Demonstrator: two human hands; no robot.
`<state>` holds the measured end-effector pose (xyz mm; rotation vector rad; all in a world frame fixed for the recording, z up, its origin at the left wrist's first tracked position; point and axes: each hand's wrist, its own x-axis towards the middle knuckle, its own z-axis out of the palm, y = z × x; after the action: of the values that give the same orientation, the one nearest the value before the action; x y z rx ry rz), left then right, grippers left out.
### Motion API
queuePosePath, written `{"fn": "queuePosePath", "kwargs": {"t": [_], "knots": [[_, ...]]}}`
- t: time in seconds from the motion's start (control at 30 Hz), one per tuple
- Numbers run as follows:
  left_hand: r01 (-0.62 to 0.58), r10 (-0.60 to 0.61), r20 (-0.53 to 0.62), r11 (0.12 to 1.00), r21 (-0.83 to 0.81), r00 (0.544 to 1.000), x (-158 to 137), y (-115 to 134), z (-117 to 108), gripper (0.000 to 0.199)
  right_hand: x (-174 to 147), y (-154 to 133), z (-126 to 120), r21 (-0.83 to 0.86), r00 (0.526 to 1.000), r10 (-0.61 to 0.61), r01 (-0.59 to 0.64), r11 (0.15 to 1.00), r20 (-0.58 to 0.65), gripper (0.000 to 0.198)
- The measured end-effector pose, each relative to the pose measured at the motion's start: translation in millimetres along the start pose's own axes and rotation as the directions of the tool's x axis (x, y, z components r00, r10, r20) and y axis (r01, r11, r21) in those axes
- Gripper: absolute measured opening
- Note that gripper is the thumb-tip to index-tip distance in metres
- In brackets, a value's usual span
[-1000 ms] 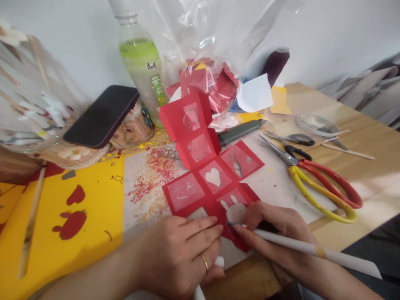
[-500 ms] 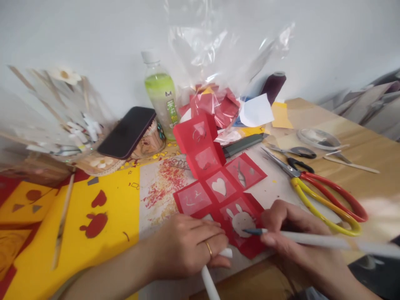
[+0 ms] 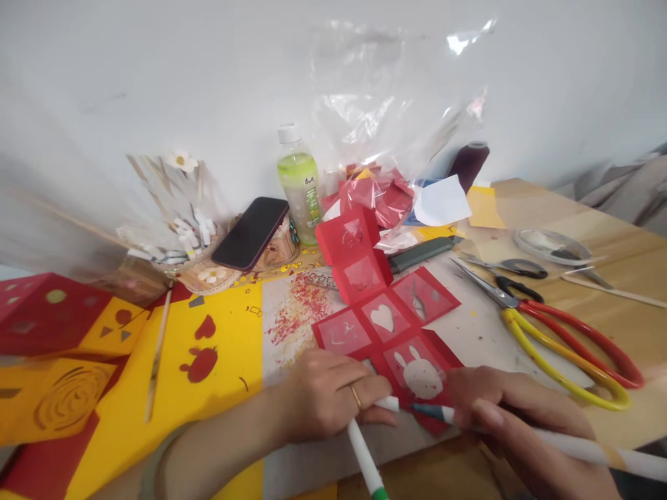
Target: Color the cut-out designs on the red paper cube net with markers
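Desk (image 3: 620, 278): tan, wood-grained.
Mat (image 3: 492, 354), reaching toward the desk's front edge: off-white, blotched with red and yellow specks.
Carton (image 3: 384, 298): red, its clear windows showing a white heart (image 3: 382, 320) and a white rabbit (image 3: 423, 376).
Pen (image 3: 573, 448): white, tip dark blue.
Second pen (image 3: 364, 457): white, green end.
Scissors (image 3: 509, 301), toward the desk's right edge: silver blades, one handle red, one yellow.
Bottle (image 3: 299, 184), back edge: white cap, green contents.
Phone (image 3: 251, 232): black.
Spool (image 3: 469, 167), back edge: dark purple.
Card (image 3: 487, 207), near the far right corner: yellow.
Sheet (image 3: 177, 389): yellow; cut-outs (image 3: 202, 364) upon it red.
Box (image 3: 52, 323): red, pale and grey spots.
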<state>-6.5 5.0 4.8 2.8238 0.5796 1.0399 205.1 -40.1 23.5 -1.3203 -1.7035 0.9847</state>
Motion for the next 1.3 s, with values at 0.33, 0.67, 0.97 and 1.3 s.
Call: {"fn": "queuePosePath", "kwargs": {"t": [0.33, 0.67, 0.97, 1.3], "knots": [[-0.016, 0.015, 0.044, 1.0, 0.022, 0.999, -2, 1, 1, 0.039, 11, -15, 8, -0.047, 0.966, -0.059, 0.073, 0.996, 0.254, 0.026], [0.052, -0.045, -0.146, 0.998, 0.042, 0.988, -1, 12, 1, 0.046, 24, -32, 20, 0.085, 0.943, -0.128, 0.106, 0.991, 0.306, 0.033], [0.518, -0.539, -0.011, 0.816, -0.255, 0.842, 0, 4, 4, 0.025, 49, -10, 21, 0.423, 0.972, -0.026, -0.077, 0.903, 0.234, 0.041], [0.673, -0.659, 0.162, 0.676, -0.299, 0.734, -8, 11, 6, 0.014, 35, -34, 37, 0.07, 0.919, -0.284, 0.275, 0.959, 0.274, 0.008]]}}
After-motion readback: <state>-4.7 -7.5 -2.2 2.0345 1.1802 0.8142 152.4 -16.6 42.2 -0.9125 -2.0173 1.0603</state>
